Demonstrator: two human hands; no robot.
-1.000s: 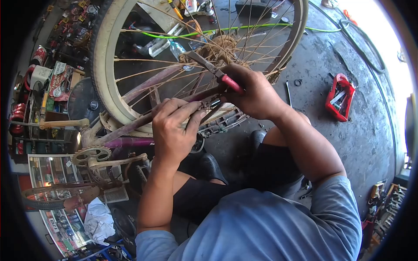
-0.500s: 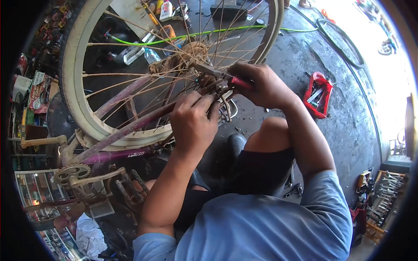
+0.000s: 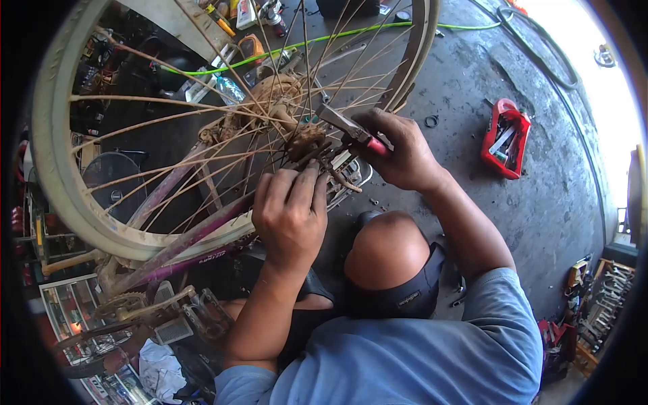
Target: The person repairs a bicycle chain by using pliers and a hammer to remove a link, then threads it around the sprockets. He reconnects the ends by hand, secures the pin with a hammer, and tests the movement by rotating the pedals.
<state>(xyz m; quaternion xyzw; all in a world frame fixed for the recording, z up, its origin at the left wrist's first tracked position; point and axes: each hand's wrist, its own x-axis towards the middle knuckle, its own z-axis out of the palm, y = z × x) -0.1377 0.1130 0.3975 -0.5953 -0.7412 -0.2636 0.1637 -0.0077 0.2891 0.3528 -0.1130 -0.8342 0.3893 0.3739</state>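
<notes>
The dark floor (image 3: 466,88) spreads under everything, and on the left and far side the big spoked wheel (image 3: 56,135) rises in front of me. Its purple frame tube (image 3: 196,234) slants from near left up towards my hands. Behind the rusty spokes (image 3: 135,101), the green hose (image 3: 466,28) crosses the far floor; to the right sits the red tray (image 3: 501,168), with tools in it.

My right hand (image 3: 401,152) is closed around the red-handled pliers (image 3: 347,126), whose metal nose points left and far, towards the rusty hub (image 3: 277,91). I can't tell whether that nose has bitten on anything. My left hand (image 3: 290,209) comes in from the near side, fingers bent against the metalwork at the end of the tube; my fingertips are partly lost there, so I can't tell whether they pinch a part or only brace it. Just beside them, a curved rusty piece (image 3: 347,182) hangs towards the near side.

To do this well, I'd judge, the left should steady the metal while the right guides the pliers squarely, with a firm but measured squeeze. Rusty metal could slip suddenly, so my left fingertips want to sit clear of the nose, and my knuckles clear of the spokes.
</notes>
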